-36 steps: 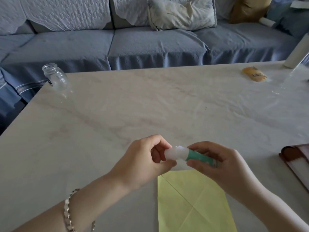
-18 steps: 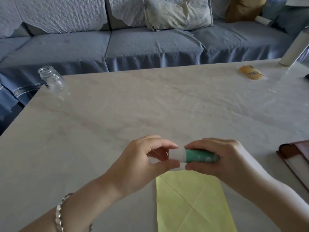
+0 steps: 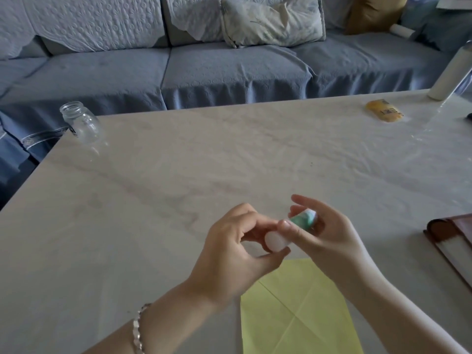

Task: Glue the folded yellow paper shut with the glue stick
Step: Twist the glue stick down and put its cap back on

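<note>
glue stick (image 3: 305,217): green, white-capped, tilted | yellow paper (image 3: 293,315): creased, flat

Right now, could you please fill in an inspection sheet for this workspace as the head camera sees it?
Surface: pale marbled table.
Job's things: glue stick held above the table between both hands, its white cap apparently on; yellow paper lies flat and creased at the near edge, below the hands.
Clutter: open glass jar at the far left corner; yellow packet and white cylinder at the far right; brown case at the right edge.
Grippers: left hand pinches the stick's cap end; right hand holds its green body.
Cables: nothing seen.
Surroundings: blue sofa with a pillow behind the table.
</note>
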### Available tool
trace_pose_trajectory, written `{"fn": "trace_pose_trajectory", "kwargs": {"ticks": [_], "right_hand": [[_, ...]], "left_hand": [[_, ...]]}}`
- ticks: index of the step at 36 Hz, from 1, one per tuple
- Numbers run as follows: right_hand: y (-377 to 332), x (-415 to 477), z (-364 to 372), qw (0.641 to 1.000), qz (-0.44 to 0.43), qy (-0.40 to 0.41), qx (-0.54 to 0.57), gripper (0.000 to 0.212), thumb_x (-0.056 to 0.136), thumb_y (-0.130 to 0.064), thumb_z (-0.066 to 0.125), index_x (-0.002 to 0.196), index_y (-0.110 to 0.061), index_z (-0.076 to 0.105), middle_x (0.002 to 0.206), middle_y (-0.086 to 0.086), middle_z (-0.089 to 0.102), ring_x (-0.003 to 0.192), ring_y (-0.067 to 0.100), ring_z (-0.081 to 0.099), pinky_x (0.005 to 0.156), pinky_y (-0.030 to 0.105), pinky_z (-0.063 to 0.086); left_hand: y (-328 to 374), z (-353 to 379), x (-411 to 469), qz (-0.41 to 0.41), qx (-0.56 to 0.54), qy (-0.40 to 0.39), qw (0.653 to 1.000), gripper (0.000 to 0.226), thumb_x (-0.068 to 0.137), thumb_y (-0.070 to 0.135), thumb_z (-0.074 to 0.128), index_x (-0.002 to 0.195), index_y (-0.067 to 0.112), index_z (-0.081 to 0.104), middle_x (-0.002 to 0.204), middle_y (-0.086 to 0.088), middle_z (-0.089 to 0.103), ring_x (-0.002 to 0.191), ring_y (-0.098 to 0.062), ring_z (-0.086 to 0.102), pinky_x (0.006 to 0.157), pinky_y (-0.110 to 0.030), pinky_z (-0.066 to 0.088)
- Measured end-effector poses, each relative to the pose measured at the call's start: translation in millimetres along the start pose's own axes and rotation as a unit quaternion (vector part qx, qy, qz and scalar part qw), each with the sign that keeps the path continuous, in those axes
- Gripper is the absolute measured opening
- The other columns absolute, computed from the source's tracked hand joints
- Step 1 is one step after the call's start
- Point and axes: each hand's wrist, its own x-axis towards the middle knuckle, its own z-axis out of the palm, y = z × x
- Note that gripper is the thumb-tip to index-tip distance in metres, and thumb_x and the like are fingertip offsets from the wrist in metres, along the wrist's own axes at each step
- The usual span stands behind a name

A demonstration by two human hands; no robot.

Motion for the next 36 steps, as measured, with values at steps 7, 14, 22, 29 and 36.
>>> {"fn": "trace_pose_trajectory", "kwargs": {"ticks": [7, 14, 22, 29, 36], "right_hand": [[-4, -14, 5, 0.998, 0.046, -0.028, -0.022, 0.119, 0.032, -0.06, 0.081, 0.135, -0.023, 0.035, 0.127, -0.005, 0.043, 0.119, 0.01, 0.047, 0.098, 0.03, 0.043], [-4, -15, 9, 0.997, 0.017, 0.011, -0.071, 0.108, 0.041, -0.044, 0.078, 0.134, -0.031, 0.025, 0.117, -0.012, 0.03, 0.119, 0.002, 0.04, 0.093, 0.026, 0.043], [-2, -20, 2, 0.998, -0.033, -0.016, 0.044, 0.103, 0.036, -0.043, 0.076, 0.13, -0.03, 0.034, 0.124, -0.001, 0.048, 0.113, -0.005, 0.05, 0.083, 0.004, 0.042], [0, -20, -5, 0.991, -0.031, -0.096, 0.085, 0.108, 0.026, -0.063, 0.082, 0.121, -0.03, 0.042, 0.125, -0.004, 0.055, 0.114, 0.003, 0.054, 0.086, 0.011, 0.044], [2, -20, -16, 0.98, -0.003, -0.191, 0.062, 0.122, 0.027, -0.055, 0.086, 0.131, -0.014, 0.035, 0.133, 0.007, 0.046, 0.121, 0.005, 0.049, 0.097, 0.016, 0.04]], "left_hand": [[-5, 3, -5, 0.04, 0.038, 0.023, 0.998, 0.023, 0.066, 0.024, 0.07, 0.088, 0.024, 0.066, 0.076, 0.013, 0.053, 0.067, 0.003, 0.059, 0.064, -0.007, 0.045], [-7, 5, -6, 0.037, 0.019, 0.013, 0.999, 0.023, 0.067, 0.023, 0.071, 0.088, 0.025, 0.066, 0.079, 0.018, 0.052, 0.069, 0.002, 0.057, 0.063, -0.008, 0.044], [-13, -6, 2, -0.147, -0.219, -0.132, 0.955, 0.073, 0.049, 0.02, 0.088, 0.117, 0.024, 0.06, 0.128, 0.011, 0.059, 0.122, -0.008, 0.051, 0.103, -0.025, 0.04], [-7, -9, 5, -0.203, -0.244, -0.201, 0.927, 0.088, 0.057, 0.03, 0.086, 0.133, 0.017, 0.043, 0.135, 0.005, 0.053, 0.128, -0.009, 0.045, 0.102, -0.027, 0.041], [-2, -11, 5, -0.232, -0.179, -0.246, 0.924, 0.105, 0.053, 0.026, 0.076, 0.143, 0.013, 0.024, 0.144, 0.005, 0.037, 0.131, -0.002, 0.036, 0.11, -0.032, 0.033]]}}
